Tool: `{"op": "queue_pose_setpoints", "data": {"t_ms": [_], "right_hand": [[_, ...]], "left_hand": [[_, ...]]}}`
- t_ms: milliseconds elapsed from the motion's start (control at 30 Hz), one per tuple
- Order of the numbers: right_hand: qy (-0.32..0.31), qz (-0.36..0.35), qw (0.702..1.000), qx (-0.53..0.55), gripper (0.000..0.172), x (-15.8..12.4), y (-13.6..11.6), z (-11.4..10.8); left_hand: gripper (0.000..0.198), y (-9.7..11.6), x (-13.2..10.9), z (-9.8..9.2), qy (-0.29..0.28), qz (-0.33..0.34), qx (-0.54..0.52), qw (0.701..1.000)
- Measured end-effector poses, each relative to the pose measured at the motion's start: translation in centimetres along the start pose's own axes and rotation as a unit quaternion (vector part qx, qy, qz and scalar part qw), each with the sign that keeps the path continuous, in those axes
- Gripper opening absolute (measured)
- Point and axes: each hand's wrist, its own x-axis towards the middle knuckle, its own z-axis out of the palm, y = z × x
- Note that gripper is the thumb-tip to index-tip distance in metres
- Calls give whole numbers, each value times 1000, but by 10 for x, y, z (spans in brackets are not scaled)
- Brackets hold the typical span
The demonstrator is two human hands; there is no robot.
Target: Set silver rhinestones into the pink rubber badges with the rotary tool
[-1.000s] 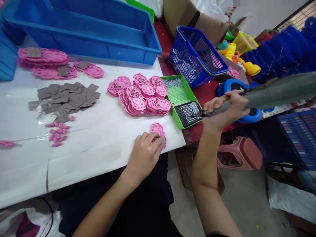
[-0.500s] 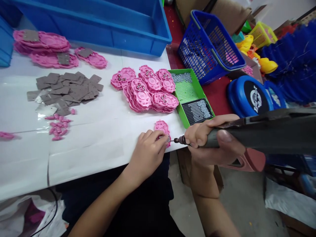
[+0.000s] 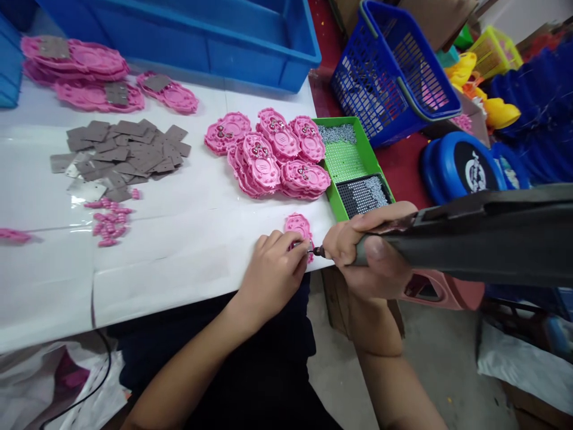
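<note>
My right hand (image 3: 369, 251) is wrapped round a dark electric screwdriver (image 3: 465, 236), whose bit points left at a small pink plastic part (image 3: 298, 223) by the table's front edge. My left hand (image 3: 273, 272) presses that part down, with thumb and fingers closed over its near end. A bit of grey metal shows at the fingertips, where the bit meets the part. The fingers hide most of this end. Beyond lie several stacked pink plastic parts (image 3: 262, 170) with shiny metal pieces on them.
A green tray (image 3: 370, 143) of small screws stands right of the stacks. Grey metal plates (image 3: 129, 152) and small pink pieces (image 3: 110, 222) lie at left. A blue bin (image 3: 179, 57) stands behind, a blue basket (image 3: 407, 89) at back right, and a white table (image 3: 179, 263) underneath.
The screwdriver and my right hand have moved a little left, closer to the pink part. My left hand stays on it. The whole view has shifted slightly.
</note>
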Motion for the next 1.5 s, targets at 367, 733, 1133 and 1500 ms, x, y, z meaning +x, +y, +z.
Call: {"op": "queue_pose_setpoints", "data": {"t_ms": [367, 733, 1133, 1500], "right_hand": [[52, 5, 999, -17, 14, 8, 7, 4], [73, -49, 995, -38, 8, -4, 4, 10], [81, -51, 995, -39, 6, -8, 9, 10], [54, -25, 998, -11, 7, -5, 13, 10]], "left_hand": [[8, -3, -2, 7, 31, 16, 15, 999], [11, -2, -7, 3, 70, 67, 71, 993], [14, -1, -4, 2, 80, 61, 25, 995], [7, -1, -3, 3, 91, 50, 4, 995]]}}
